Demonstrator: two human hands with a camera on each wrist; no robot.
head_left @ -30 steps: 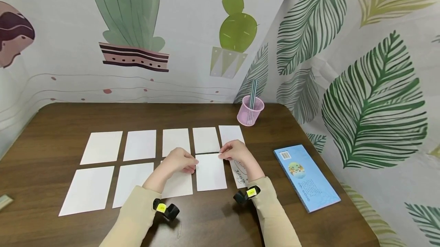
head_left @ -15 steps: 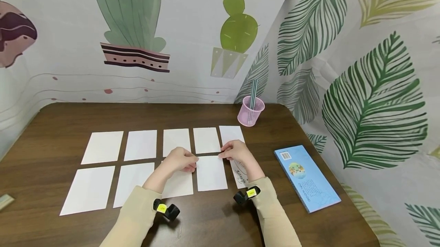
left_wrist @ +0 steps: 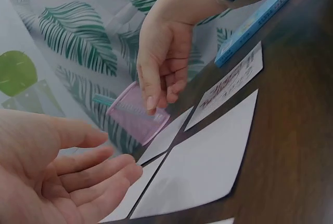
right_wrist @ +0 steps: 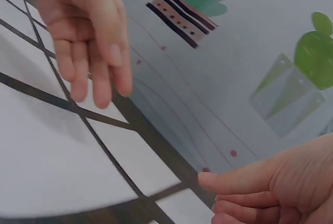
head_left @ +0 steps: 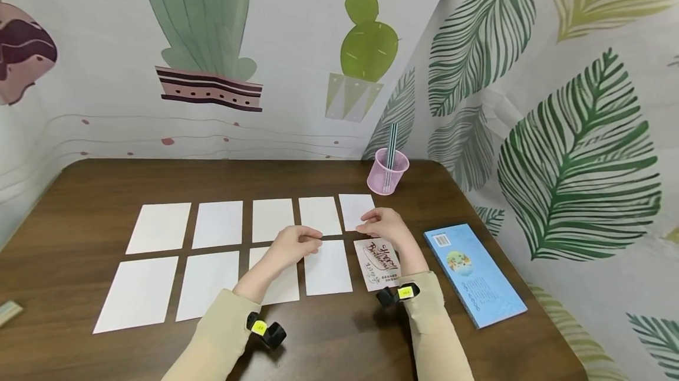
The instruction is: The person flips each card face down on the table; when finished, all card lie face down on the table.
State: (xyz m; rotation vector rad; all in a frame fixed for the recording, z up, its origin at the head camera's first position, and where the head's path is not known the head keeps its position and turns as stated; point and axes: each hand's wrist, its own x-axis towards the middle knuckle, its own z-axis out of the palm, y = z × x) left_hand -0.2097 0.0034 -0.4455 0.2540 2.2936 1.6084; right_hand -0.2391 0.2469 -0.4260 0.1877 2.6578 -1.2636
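Two rows of cards lie flat on the brown table. My left hand [head_left: 294, 246] hovers over the near row, its fingers loosely bent and holding nothing, close above a blank white card [head_left: 328, 269]. To the right, my right hand [head_left: 386, 226] is raised over the right end of the rows, also holding nothing. Under it lies a card with handwriting [head_left: 373, 263], partly covered by the wrist. Behind that hand sits another blank card [head_left: 356, 209]. In the left wrist view both the written card [left_wrist: 229, 83] and the nearer blank card [left_wrist: 203, 156] lie below the hands.
A pink pen cup [head_left: 386, 176] with striped sticks stands at the back right. A blue book [head_left: 474, 275] lies near the right edge. At the far left is a small pale object [head_left: 7, 311]. Patterned cloth hangs behind the table.
Both hands have let go of the blank card's upper corners and lifted, moving right. That card had shifted slightly toward the near side. More of the written card now shows.
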